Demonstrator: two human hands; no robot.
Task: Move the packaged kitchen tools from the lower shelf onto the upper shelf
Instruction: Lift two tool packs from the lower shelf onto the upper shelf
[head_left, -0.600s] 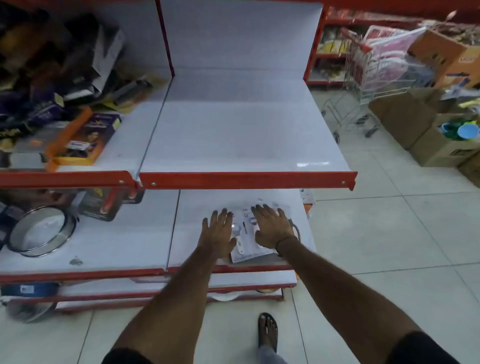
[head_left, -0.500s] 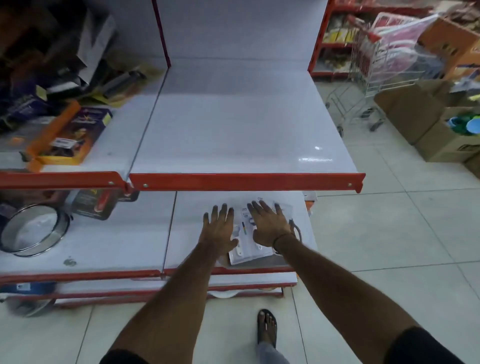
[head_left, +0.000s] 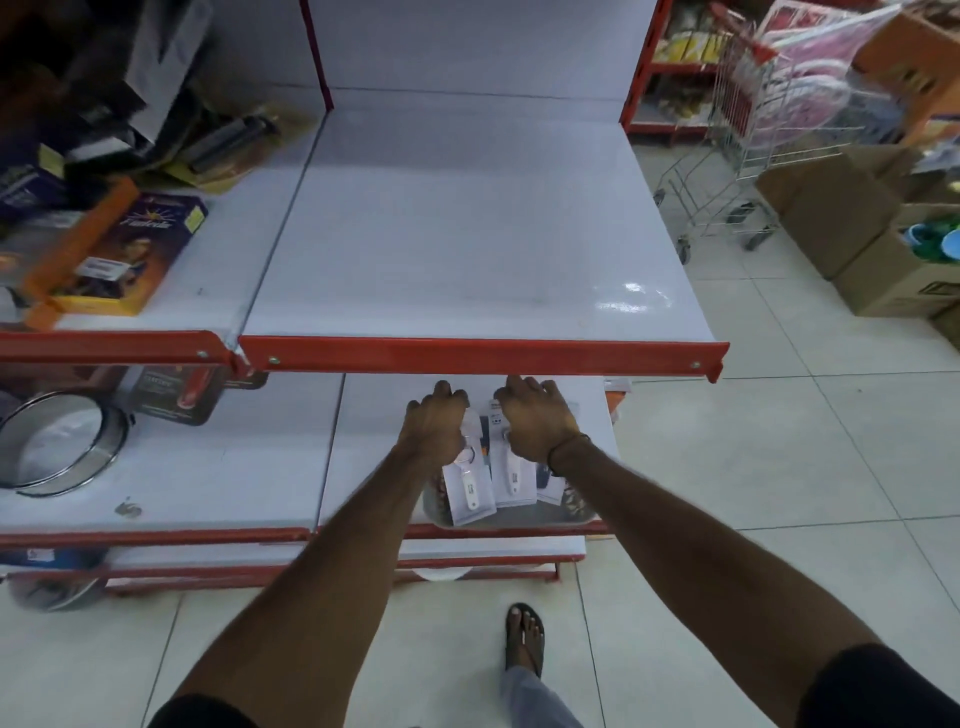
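Both hands are now curling around the packaged kitchen tools (head_left: 491, 475) on the lower shelf (head_left: 374, 467), where half a second ago they lay flat. The left hand (head_left: 434, 428) is closing on the near pack and the right hand (head_left: 537, 423) on its neighbour, so a lift looks imminent. At twelve o'clock, the upper shelf (head_left: 467, 234) is waiting bare.

I see the packaged kitchen tools (head_left: 493, 480) on the lower shelf (head_left: 363, 467), under the upper shelf (head_left: 467, 234), sieve (head_left: 57, 447) to their left

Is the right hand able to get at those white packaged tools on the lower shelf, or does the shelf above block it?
Probably yes. The right hand already rests on the packaged tools, its fingers curled over their top. The upper shelf overhangs just beyond the fingertips but does not cover the packs.
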